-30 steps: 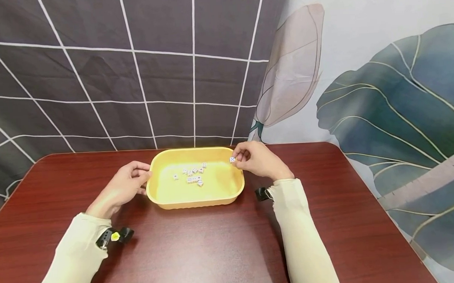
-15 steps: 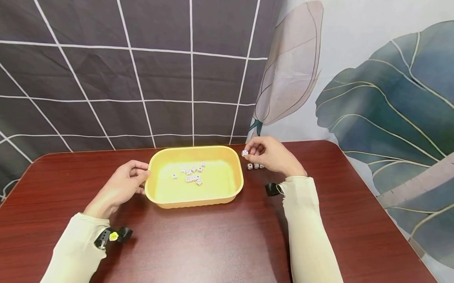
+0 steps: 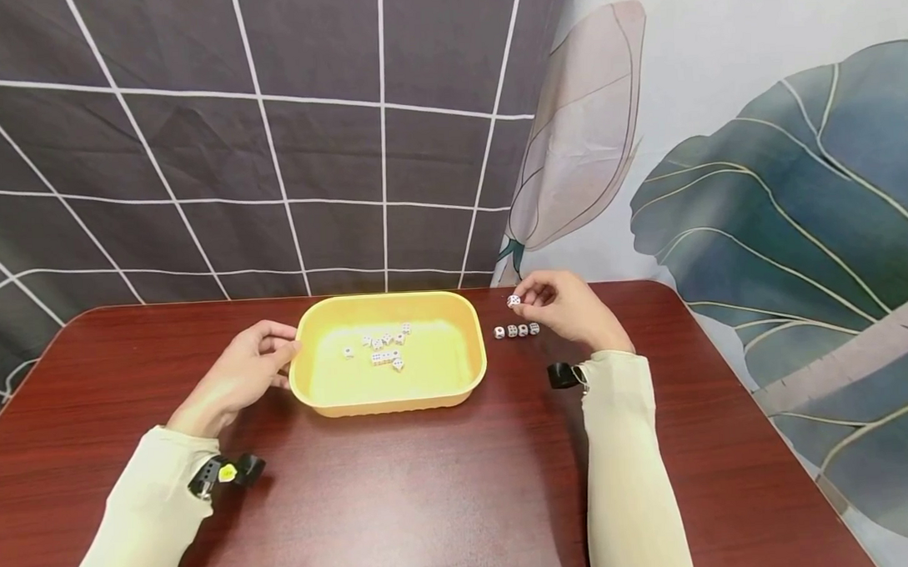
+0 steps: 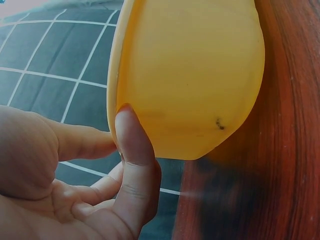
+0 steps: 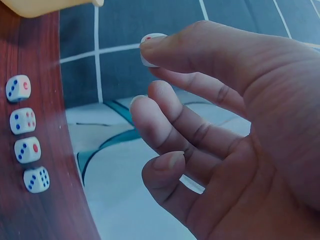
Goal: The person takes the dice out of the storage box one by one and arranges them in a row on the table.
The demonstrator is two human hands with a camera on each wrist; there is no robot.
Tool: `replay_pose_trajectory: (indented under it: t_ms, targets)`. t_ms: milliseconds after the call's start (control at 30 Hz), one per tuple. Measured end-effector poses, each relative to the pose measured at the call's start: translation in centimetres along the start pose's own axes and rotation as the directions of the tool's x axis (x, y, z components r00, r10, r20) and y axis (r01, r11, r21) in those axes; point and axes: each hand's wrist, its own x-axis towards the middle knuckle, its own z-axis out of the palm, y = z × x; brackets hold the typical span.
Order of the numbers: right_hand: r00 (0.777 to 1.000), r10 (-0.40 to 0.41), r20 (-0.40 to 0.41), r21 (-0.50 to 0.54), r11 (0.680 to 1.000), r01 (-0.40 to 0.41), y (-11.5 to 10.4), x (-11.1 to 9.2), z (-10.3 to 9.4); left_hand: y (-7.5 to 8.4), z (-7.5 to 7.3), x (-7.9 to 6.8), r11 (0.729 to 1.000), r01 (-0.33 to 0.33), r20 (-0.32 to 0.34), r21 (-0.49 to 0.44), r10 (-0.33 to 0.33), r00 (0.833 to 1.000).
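Note:
My right hand [image 3: 571,311] pinches a white die [image 3: 514,301] between thumb and forefinger, held above the table to the right of the tray. In the right wrist view the thumb covers most of that die [image 5: 150,37]. Just below the hand, a row of several dice [image 3: 512,331] lies on the wood. My left hand [image 3: 243,370] grips the left rim of a yellow plastic tray [image 3: 394,406], the rim caught between thumb and fingers in the left wrist view. Inside the tray, several white dice [image 3: 385,358] lie scattered and partly bunched around its middle.
The tray and dice stand on a dark red wooden table [image 3: 402,502] with rounded far corners. Behind it hangs a dark cloth with a white grid [image 3: 329,154]. To the right is a pale curtain [image 3: 782,222] with large leaves.
My right hand has carried the pinched die rightward from the tray's right rim to above the row, exposing the row of dice on the table. The left hand keeps its grip on the rim.

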Motion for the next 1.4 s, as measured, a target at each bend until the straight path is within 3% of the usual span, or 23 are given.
replay_pose_trajectory:
  t_ms: [400,933,1200,1400]
  targets:
    - [0.999,0.023,-0.042,-0.023,0.999,-0.024,2.6,-0.5,-0.4,0.0,0.0,0.0,1.000,-0.002,0.003,-0.012,0.002,1.000]
    - [0.988,0.145,-0.051,-0.087,0.985,-0.149,6.5,-1.1,-0.2,0.0,0.1,0.1,1.000,-0.005,0.000,0.001,0.005,1.000]
    - [0.973,0.222,-0.055,-0.110,0.968,-0.227,7.0,-1.0,0.3,0.1,0.0,0.0,1.000,-0.006,-0.001,-0.001,0.006,1.000]
    - [0.972,0.233,-0.040,-0.134,0.962,-0.237,7.2,-1.0,0.9,0.1,0.0,-0.1,1.000,-0.004,0.001,0.000,0.004,1.000]
